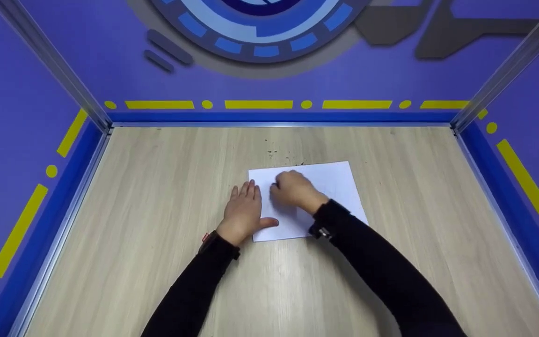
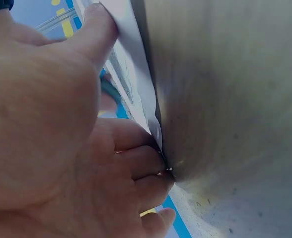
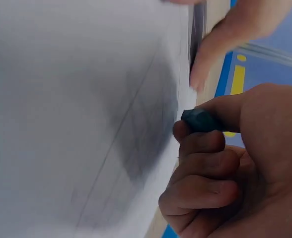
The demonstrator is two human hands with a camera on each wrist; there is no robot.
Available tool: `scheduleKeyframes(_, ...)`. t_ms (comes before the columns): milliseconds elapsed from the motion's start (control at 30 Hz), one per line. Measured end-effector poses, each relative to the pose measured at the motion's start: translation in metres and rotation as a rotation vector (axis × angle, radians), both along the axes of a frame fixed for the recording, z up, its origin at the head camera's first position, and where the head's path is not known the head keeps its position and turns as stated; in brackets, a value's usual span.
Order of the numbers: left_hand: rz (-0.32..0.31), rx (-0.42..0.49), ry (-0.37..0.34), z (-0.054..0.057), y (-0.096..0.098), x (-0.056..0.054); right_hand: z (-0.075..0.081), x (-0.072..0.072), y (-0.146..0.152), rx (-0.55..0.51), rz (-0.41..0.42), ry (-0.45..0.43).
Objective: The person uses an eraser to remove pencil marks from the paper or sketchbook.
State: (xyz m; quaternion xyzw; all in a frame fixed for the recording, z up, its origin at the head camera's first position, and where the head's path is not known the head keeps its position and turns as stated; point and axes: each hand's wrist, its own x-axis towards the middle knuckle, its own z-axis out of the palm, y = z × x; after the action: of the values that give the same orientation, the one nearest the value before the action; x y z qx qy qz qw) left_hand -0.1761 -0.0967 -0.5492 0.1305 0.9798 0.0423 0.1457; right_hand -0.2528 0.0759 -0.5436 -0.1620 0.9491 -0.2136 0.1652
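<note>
Left of centre: left hand (image 1: pixel 245 208), 1, palm down at the sheet's left edge; fingers extended, thumb spread to the right over the paper. It pinches nothing.

Centre of frame: white sheet (image 1: pixel 337 187), 1 seen, on the wooden table (image 1: pixel 134 210), slightly skewed. Judged light, limp, easily creased; best steadied with a flat hand near an edge, or lifted by a corner. The right-wrist view shows 1 clearer slanting line (image 3: pixel 118 131) on it, plus fainter marks, too faint to count.

Just beyond the sheet's top edge: dark crumbs (image 1: pixel 272 151), several, too small to count reliably.

Right of the left hand: teal piece (image 3: pixel 200 120), 1, above the sheet in the head view. Judged light, fairly firm; best held by its sides, leaving the tip exposed.

Right hand (image 1: pixel 295 189), 1, over the sheet's left half: fingers curled, thumb and forefinger closed around the teal piece with little gap. Whether the tip touches paper: cannot tell.
</note>
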Motion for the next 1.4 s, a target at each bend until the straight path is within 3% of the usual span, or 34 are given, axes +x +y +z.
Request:
scheduleKeyframes(167, -0.008, -0.028, 0.000, 0.000, 0.001, 0.000, -0.022, -0.007, -0.014, -0.017, 0.042, 0.074)
scheduleKeyframes(300, -0.004, -0.042, 0.004, -0.002, 0.001, -0.001, -0.024, -0.010, -0.005, -0.023, 0.023, 0.074)
scheduleKeyframes(333, -0.002, -0.042, 0.002, -0.002, 0.001, -0.001, -0.014, -0.005, -0.002, -0.011, 0.005, 0.058)
scheduleKeyframes(667, 0.013, -0.041, -0.031, -0.002, 0.001, 0.000, -0.018, -0.012, 0.090, -0.097, -0.137, 0.022)
scheduleKeyframes(1000, 0.015, -0.026, -0.024, 0.000, 0.004, 0.000, -0.009, -0.015, 0.162, -0.024, -0.186, 0.017)
scheduleKeyframes(1400, 0.010, -0.018, -0.022, 0.002, 0.004, 0.001, -0.001, -0.013, 0.159, 0.069, -0.182, 0.020)
